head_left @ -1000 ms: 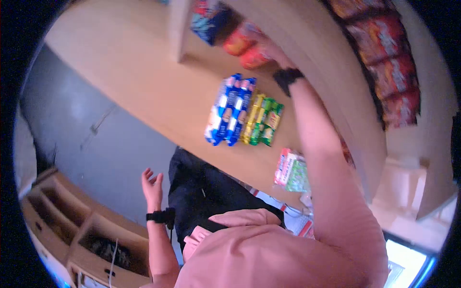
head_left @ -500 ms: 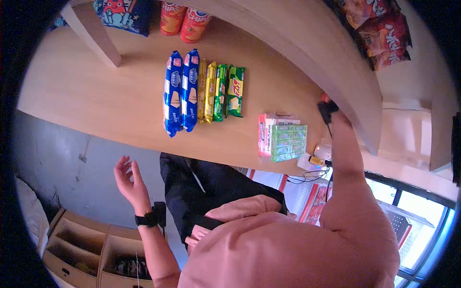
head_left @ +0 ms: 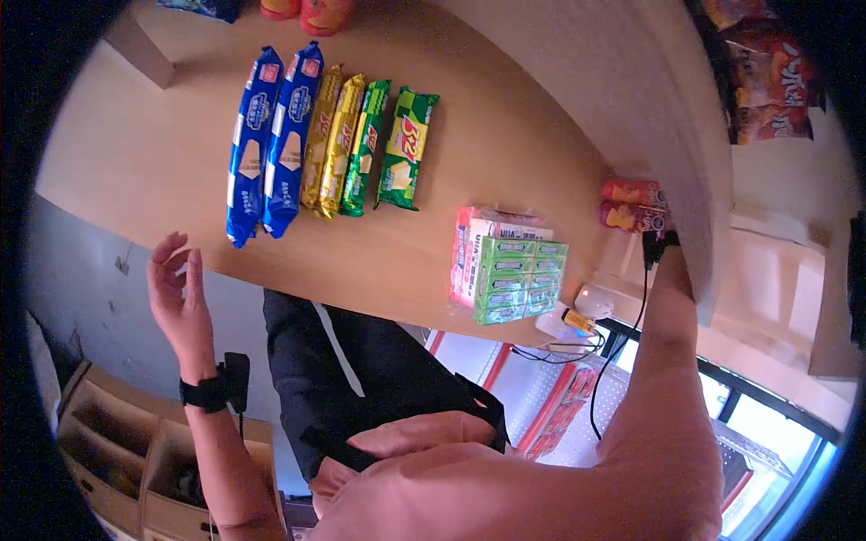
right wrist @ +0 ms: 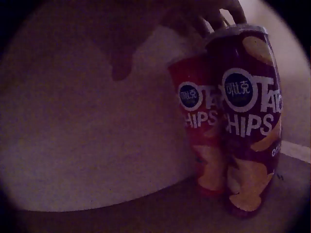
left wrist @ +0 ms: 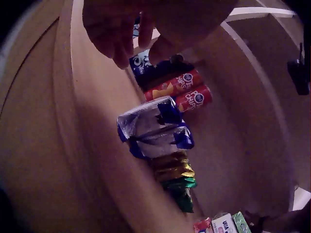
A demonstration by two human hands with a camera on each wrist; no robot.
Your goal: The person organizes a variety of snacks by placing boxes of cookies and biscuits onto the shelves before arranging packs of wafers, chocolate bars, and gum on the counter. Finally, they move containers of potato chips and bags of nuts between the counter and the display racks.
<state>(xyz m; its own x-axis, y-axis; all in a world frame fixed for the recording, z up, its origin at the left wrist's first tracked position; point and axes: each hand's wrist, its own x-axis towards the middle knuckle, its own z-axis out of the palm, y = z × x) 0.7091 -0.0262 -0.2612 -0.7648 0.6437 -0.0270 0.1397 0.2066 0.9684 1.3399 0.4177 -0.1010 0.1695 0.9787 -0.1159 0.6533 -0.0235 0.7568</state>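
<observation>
Two chip canisters, one red (right wrist: 204, 145) and one purple (right wrist: 250, 141), stand side by side in the right wrist view. My right hand (right wrist: 150, 24) is above them, its fingertips at the purple canister's top rim and its thumb apart to the left. In the head view the shelf board largely hides that hand. My left hand (head_left: 180, 293) hangs relaxed by the table's front edge, holding nothing. Blue biscuit packs (head_left: 287, 144), gold packs (head_left: 341, 144) and green packs (head_left: 408, 149) lie in a row on the table (head_left: 379, 261).
Green gum packs (head_left: 521, 279) lie beside a pink-and-white package (head_left: 465, 257). A white device (head_left: 594, 302) with cables sits at the table's right end. The curved shelf board (head_left: 577, 81) overhangs the right side, with red snack bags (head_left: 771, 81) above it.
My right hand has moved from the red canisters at the back to the table's right end, where a red and a purple canister now show. The head view has shifted right.
</observation>
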